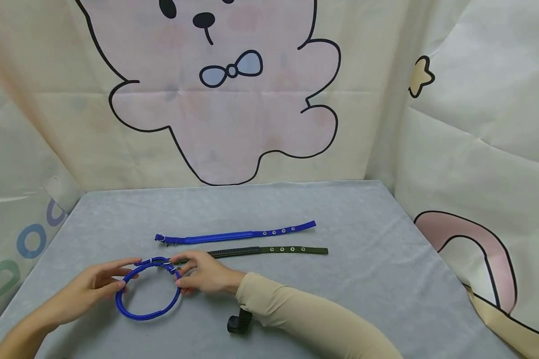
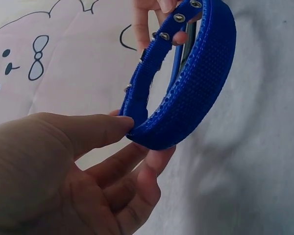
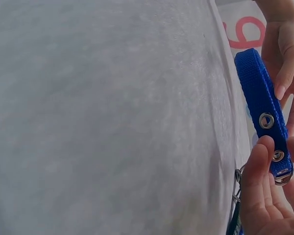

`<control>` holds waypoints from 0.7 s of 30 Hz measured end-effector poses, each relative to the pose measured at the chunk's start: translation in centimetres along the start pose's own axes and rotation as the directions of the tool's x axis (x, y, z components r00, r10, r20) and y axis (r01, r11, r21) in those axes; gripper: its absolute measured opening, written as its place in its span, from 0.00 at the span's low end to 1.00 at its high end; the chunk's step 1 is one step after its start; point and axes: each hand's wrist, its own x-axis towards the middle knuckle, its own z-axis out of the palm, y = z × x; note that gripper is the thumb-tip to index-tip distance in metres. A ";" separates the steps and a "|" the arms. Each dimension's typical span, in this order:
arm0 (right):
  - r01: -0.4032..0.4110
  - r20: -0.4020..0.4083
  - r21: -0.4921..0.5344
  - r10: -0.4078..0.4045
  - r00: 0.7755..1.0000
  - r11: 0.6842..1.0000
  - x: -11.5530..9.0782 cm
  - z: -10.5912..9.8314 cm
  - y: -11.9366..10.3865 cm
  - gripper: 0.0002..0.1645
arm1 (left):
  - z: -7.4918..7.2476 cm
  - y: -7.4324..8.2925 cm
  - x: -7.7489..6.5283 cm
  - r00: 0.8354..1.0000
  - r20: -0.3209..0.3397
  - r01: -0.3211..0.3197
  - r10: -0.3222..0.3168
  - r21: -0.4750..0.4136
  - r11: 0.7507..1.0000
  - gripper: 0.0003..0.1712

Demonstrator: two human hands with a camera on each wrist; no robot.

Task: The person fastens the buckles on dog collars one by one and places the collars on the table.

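The blue loop point(image 1: 144, 317) is on the near left side of the tabletop point(image 1: 386, 279), and it looks lifted a little off the cloth. The left grip point(image 1: 90, 286) pinches its left side with thumb and fingers. The right grip point(image 1: 208, 273) pinches its right side, close to the holes point(image 3: 266, 120) and the metal ring point(image 3: 284, 178). Holding both sides probably makes the loop steady and round, with the holes easy to reach. I cannot tell if it is done up.

Farther back, the green strap point(image 1: 240, 252) lies flat. The right grip covers its left end, so that part is hard to see. Behind it lies the blue strap point(image 1: 220, 238), nearly in line with the green one, with nothing on top of it. Both point their holes to the right, maybe to be neat. A small black thing point(image 1: 239, 323) is by the sleeve point(image 1: 305, 304).
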 end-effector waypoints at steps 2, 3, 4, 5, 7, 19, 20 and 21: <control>-0.010 -0.003 -0.007 0.010 1.000 1.000 0.3 0.3 0.0 0.31 | -0.2 -0.4 -0.2 1.000 0.004 -0.007 0.007 0.009 1.000 0.28; -0.013 -0.003 -0.011 0.013 1.000 1.000 0.4 0.5 0.0 0.31 | -0.3 -0.6 -0.3 1.000 0.010 -0.007 0.007 0.008 1.000 0.28; -0.017 -0.002 -0.013 0.017 1.000 1.000 0.5 0.7 -0.1 0.31 | -0.5 -0.8 -0.4 1.000 0.013 -0.013 0.013 0.005 1.000 0.28; -0.020 0.001 -0.017 0.020 1.000 1.000 0.6 0.9 -0.2 0.32 | -0.7 -1.0 -0.5 1.000 0.019 -0.011 0.011 -0.001 1.000 0.28; -0.025 0.005 -0.024 0.025 1.000 0.999 0.9 1.2 -0.4 0.33 | -1.1 -1.4 -0.9 1.000 0.020 -0.012 0.013 -0.007 1.000 0.28; -0.078 -0.034 -0.037 0.077 0.996 0.996 3.0 3.4 -1.1 0.34 | -3.1 -2.7 -2.3 0.999 -0.037 0.011 -0.009 0.043 0.999 0.28; -0.088 -0.040 -0.041 0.086 0.995 0.995 3.2 3.5 -1.1 0.34 | -3.2 -2.8 -2.3 0.999 -0.029 0.016 -0.015 0.044 0.999 0.28; -0.096 -0.045 -0.048 0.094 0.995 0.994 3.3 3.6 -1.1 0.34 | -3.4 -2.9 -2.3 1.000 -0.021 0.021 -0.020 0.047 0.999 0.27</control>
